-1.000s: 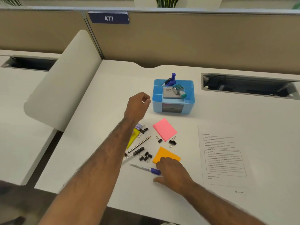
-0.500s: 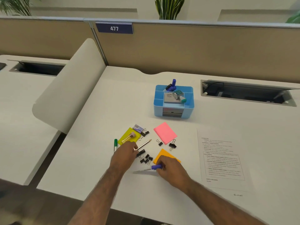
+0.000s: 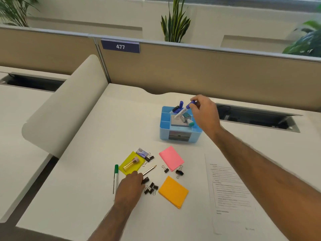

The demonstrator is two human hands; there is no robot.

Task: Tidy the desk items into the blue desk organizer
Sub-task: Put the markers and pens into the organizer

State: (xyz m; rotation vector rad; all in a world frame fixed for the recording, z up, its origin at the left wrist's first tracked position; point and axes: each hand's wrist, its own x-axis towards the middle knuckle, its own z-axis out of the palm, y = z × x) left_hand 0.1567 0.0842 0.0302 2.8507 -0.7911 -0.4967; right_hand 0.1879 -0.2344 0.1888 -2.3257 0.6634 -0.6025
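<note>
The blue desk organizer stands mid-desk and holds markers, a grey pad and a teal-capped item. My right hand hovers over it, shut on a blue-capped marker that tilts down toward the compartments. My left hand rests on the desk over a black-capped marker and beside a pencil; its fingers are curled, and the grip is hidden. Nearby lie a green-capped marker, yellow, pink and orange sticky pads, and several black binder clips.
A printed sheet lies at the right. A small clear tube sits on the yellow pad, with a small purple box beside it. Cable slots open behind the organizer. A beige partition runs along the back.
My right hand lifted the blue-capped marker from the desk front and carried it up over the organizer. My left hand stayed low by the black marker.
</note>
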